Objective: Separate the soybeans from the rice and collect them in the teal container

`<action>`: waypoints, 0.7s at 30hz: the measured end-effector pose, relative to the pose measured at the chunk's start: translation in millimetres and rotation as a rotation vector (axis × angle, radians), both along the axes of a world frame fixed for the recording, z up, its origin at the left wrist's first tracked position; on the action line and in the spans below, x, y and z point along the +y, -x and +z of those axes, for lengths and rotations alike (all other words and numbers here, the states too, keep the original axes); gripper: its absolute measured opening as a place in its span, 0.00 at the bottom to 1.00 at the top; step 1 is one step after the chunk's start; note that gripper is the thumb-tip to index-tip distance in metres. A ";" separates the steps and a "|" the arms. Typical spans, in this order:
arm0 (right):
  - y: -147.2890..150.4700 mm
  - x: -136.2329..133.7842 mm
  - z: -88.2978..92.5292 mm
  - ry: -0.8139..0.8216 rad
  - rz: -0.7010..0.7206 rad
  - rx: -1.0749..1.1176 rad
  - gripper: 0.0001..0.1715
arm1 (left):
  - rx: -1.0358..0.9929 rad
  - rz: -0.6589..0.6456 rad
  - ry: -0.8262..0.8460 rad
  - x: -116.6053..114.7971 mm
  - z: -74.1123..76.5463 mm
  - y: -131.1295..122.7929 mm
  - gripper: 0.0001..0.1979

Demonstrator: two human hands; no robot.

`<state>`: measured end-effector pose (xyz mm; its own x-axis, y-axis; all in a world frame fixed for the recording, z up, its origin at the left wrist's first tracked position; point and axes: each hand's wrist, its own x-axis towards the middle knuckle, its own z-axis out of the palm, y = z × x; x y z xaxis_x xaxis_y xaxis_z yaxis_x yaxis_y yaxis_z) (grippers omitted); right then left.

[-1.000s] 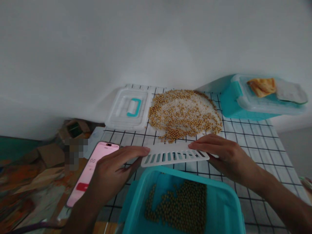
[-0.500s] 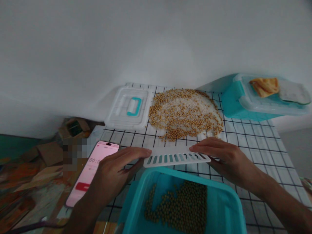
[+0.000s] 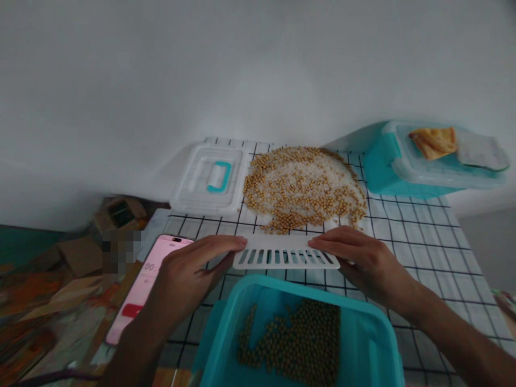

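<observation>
Between both hands is a flat white slotted plate [image 3: 278, 243], its row of slots facing me. My left hand [image 3: 197, 266] pinches its left end, thumb and fingers closed on it. At the right end, my right hand [image 3: 357, 255] grips it the same way. Just below the plate stands an open turquoise bin [image 3: 245, 282] with soybeans [image 3: 306, 338] on its floor. Beyond the plate lies a heap of soybeans mixed with white grains [image 3: 306, 188] on the checked cloth.
A clear lid with a turquoise handle [image 3: 217, 177] lies back left. A lidded turquoise box [image 3: 382, 161] at the back right carries folded cloths [image 3: 435, 142]. On the left rests a phone [image 3: 141, 290] showing a timer. Cardboard pieces [image 3: 80, 258] lie beyond the table's left edge.
The slotted plate has tipped a little, so more of its slotted face shows. Both hands have shifted slightly up and left in view with it. The heap looks unchanged.
</observation>
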<state>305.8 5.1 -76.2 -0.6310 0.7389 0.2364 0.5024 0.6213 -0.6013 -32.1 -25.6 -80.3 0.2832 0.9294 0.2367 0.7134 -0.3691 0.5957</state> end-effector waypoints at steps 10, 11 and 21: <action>2.8 14.6 -3.5 -0.070 -0.056 -0.026 0.22 | 0.057 0.086 -0.002 29.3 3.5 -10.6 0.11; 2.3 16.8 -3.5 -0.078 -0.072 -0.026 0.21 | 0.060 0.092 -0.004 33.3 3.8 -13.1 0.11; -5.1 32.3 -6.4 -0.116 -0.153 -0.044 0.20 | 0.054 0.119 -0.018 60.4 4.9 -31.0 0.11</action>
<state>310.9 37.4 -82.6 -0.5246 0.7965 0.3004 0.6206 0.5994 -0.5055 -1.1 34.7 -75.4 0.1837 0.9528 0.2416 0.7835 -0.2903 0.5495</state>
